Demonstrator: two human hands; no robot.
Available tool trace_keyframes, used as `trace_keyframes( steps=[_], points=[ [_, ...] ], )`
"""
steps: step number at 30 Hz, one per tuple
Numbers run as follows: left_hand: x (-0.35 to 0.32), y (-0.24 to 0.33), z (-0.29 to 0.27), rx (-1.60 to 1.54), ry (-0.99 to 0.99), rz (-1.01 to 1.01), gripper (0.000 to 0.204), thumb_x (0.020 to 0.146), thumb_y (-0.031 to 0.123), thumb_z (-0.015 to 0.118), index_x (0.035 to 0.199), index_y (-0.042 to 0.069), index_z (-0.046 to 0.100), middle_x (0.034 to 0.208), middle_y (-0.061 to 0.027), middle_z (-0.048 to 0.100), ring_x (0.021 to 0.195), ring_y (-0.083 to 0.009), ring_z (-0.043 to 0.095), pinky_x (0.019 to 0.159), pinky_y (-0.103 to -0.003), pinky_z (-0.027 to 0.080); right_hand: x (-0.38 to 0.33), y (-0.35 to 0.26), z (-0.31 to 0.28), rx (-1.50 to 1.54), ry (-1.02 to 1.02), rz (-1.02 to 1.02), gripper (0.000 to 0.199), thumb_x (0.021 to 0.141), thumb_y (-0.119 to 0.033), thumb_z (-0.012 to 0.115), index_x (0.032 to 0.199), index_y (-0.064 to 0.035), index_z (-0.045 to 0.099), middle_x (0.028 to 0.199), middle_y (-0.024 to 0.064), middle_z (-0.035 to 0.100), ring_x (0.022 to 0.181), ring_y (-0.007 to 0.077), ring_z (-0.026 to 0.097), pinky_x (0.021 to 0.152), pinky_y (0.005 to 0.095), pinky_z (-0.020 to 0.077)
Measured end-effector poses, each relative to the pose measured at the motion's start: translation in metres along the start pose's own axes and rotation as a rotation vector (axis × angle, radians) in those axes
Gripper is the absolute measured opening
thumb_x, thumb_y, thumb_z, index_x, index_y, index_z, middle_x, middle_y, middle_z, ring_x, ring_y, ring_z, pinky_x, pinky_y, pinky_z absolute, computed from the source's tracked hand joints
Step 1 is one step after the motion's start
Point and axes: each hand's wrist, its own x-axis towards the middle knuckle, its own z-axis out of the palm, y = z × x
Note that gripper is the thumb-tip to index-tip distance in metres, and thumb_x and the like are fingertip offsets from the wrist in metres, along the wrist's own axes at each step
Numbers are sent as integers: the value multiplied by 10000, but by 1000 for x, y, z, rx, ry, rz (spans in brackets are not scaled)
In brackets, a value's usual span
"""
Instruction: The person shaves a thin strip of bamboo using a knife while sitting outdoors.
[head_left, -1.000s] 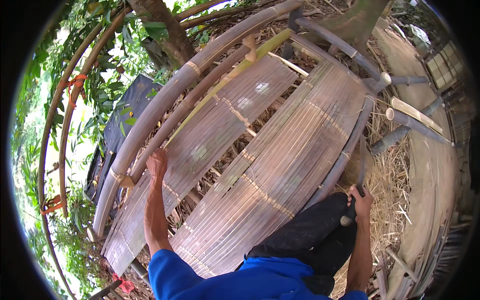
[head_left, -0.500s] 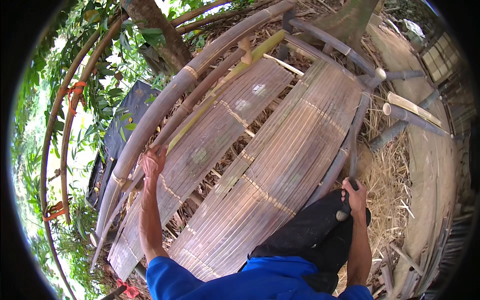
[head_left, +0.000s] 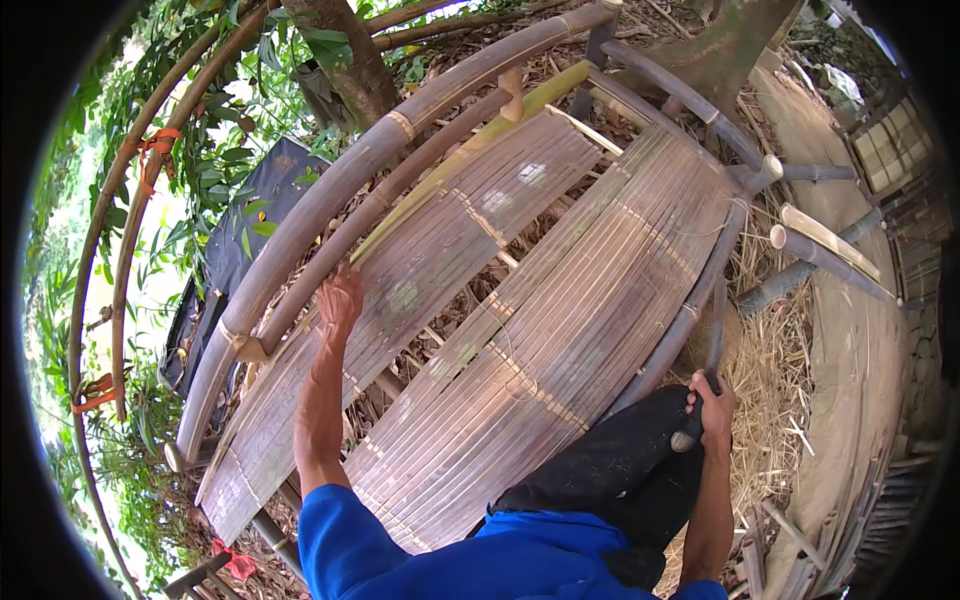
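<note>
Head view, looking down: long grey-brown table of split-bamboo slats (head_left: 575, 325), two panels with an open gap between, bound by pale lashings. Yellow-green split-bamboo strip (head_left: 490, 135) lies along the rear panel's back edge, just in front of the thin brown bamboo rail (head_left: 378, 203); beyond that, the thick curved bamboo rail (head_left: 338, 180). Strip's far end near the upper corner; whether it is fastened there cannot be told. Left hand (head_left: 340, 298) at the strip's near stretch, fingers drawn in narrow, knuckles up; hand hides the contact, so cannot tell if they pinch the strip or only press it. Right hand (head_left: 715, 405) by the black-trousered knee (head_left: 640, 440), fingers wrapped round the handle of a long dark knife-like tool (head_left: 717, 325), blade pointing away from the body, apart from the strip. Dry straw (head_left: 775, 400) on the ground beyond. Step in hand, by my reading: left hand setting or feeling the strip against the back edge, tool idle. Next move would seem to call for the strip steady and flush along that edge, a surer left hold, and the blade well clear of knee and left forearm.
</note>
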Motion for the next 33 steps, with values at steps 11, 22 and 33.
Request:
trace_keyframes(
  steps=[11, 22, 33],
  points=[
    [11, 7, 29, -139, -347, -442, 561, 1012, 573, 400, 1203, 148, 712, 1131, -287, 678, 1036, -505, 641, 910, -570, 483, 3, 2, -2, -15, 8, 16, 208, 923, -193, 746, 1009, -35, 641, 782, 25, 611, 595, 102, 571, 491, 252, 469],
    [-6, 20, 14, -84, -169, -255, 354, 978, 433, 575, 971, 101, 699, 890, -156, 693, 901, -360, 682, 823, -492, 467, 6, 0, 5, -69, 5, 57, 210, 920, -205, 751, 976, -30, 649, 774, 29, 620, 596, 102, 576, 490, 254, 476],
    [44, 83, -116, -271, 80, 68, 192, 947, 274, 696, 996, 91, 728, 784, -117, 691, 662, -338, 683, 573, -435, 546, 8, -19, 14, -5, 41, -84, 241, 928, -205, 757, 1040, -37, 626, 770, 14, 590, 576, 87, 529, 469, 258, 433]
  ],
)
